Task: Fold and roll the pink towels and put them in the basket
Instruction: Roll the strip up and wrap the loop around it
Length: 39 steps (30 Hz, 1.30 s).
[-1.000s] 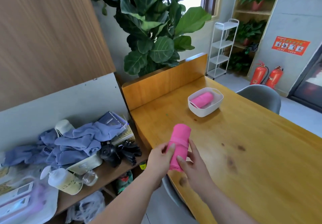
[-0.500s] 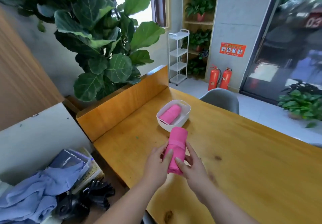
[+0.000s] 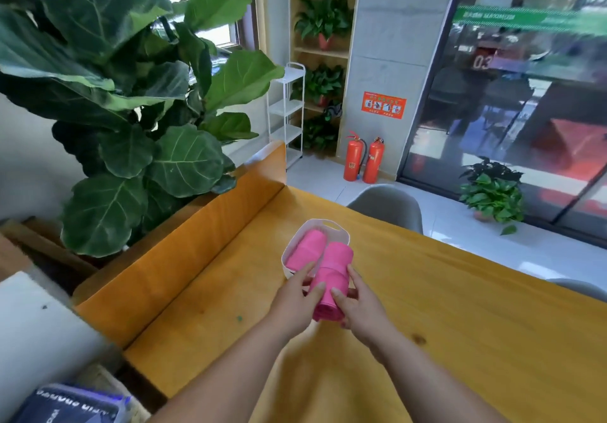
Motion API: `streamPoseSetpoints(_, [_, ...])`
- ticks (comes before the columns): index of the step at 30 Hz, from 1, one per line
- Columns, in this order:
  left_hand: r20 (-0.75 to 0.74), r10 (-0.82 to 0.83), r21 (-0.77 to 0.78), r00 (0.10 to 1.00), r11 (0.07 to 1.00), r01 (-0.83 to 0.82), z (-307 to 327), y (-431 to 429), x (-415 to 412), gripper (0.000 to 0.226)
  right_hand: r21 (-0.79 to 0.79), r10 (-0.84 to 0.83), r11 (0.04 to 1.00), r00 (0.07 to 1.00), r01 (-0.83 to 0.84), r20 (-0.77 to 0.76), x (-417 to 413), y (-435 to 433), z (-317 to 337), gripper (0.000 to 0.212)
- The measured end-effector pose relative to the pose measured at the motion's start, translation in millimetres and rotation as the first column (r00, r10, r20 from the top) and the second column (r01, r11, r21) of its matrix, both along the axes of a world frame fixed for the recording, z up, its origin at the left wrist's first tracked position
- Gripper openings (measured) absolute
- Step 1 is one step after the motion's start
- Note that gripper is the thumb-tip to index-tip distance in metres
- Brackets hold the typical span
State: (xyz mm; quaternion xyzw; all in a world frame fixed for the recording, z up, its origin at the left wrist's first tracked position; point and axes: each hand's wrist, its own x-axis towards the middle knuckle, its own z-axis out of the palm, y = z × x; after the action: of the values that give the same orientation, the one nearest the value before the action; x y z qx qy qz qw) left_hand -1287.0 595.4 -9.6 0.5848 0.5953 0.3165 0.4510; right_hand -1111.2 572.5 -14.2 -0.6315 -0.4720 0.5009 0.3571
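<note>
I hold a rolled pink towel (image 3: 333, 274) between both hands above the wooden table (image 3: 460, 324). My left hand (image 3: 295, 301) grips its left side and my right hand (image 3: 359, 307) grips its right side. The roll's far end reaches over the near right rim of a white basket (image 3: 331, 225). Inside the basket lies a second rolled pink towel (image 3: 305, 248), on the left side.
A raised wooden panel (image 3: 197, 241) borders the table on the left, with a large leafy plant (image 3: 131, 110) behind it. A grey chair (image 3: 387, 205) stands at the table's far side. Two red fire extinguishers (image 3: 364, 159) and a white rack (image 3: 285, 113) stand by the wall.
Both hands have carried the rolled towel forward from the table's near edge to the basket. My view has swung up and to the right.
</note>
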Motion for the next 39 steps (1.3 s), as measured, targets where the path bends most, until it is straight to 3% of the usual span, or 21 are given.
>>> streamPoseSetpoints(5, [0.048, -0.107, -0.068, 0.993, 0.992, 0.11, -4, 57, -12, 0.065, 0.0, -0.075, 0.997, 0.988, 0.076, 0.135, -9, 50, -10, 0.088])
streamPoseSetpoints(8, [0.076, -0.116, -0.107, 0.99, 0.987, 0.124, -7, 84, -11, 0.079, 0.019, -0.129, 0.992, 0.956, 0.128, 0.263, -18, 66, 0, 0.069])
streamPoseSetpoints(12, [0.12, -0.136, -0.13, 0.983, 0.98, 0.151, -10, 107, -3, 0.078, 0.027, -0.18, 0.983, 0.916, 0.183, 0.358, -23, 85, 4, 0.054])
streamPoseSetpoints(21, [-0.096, -0.218, -0.129, 0.971, 0.97, 0.205, -39, 150, 3, 0.068, -0.023, -0.088, 0.992, 0.816, 0.124, 0.572, -28, 116, -15, 0.045])
streamPoseSetpoints(27, [-0.235, -0.322, -0.158, 0.917, 0.944, 0.291, -56, 169, -7, 0.045, -0.064, -0.029, 0.994, 0.769, 0.09, 0.639, -32, 120, -33, 0.042])
streamPoseSetpoints(31, [-0.466, -0.351, -0.042, 0.812, 0.926, 0.376, -55, 179, -14, 0.036, -0.084, 0.046, 0.996, 0.674, 0.024, 0.737, -31, 125, -36, 0.053])
streamPoseSetpoints(34, [-0.721, -0.349, 0.032, 0.598, 0.846, 0.532, -58, 185, -19, 0.036, -0.173, 0.184, 0.982, 0.576, -0.076, 0.797, -33, 132, -31, 0.065])
streamPoseSetpoints(39, [-0.834, -0.341, 0.032, 0.433, 0.755, 0.655, -64, 193, -21, 0.059, -0.328, 0.35, 0.936, 0.461, -0.131, 0.815, -40, 150, -28, 0.079])
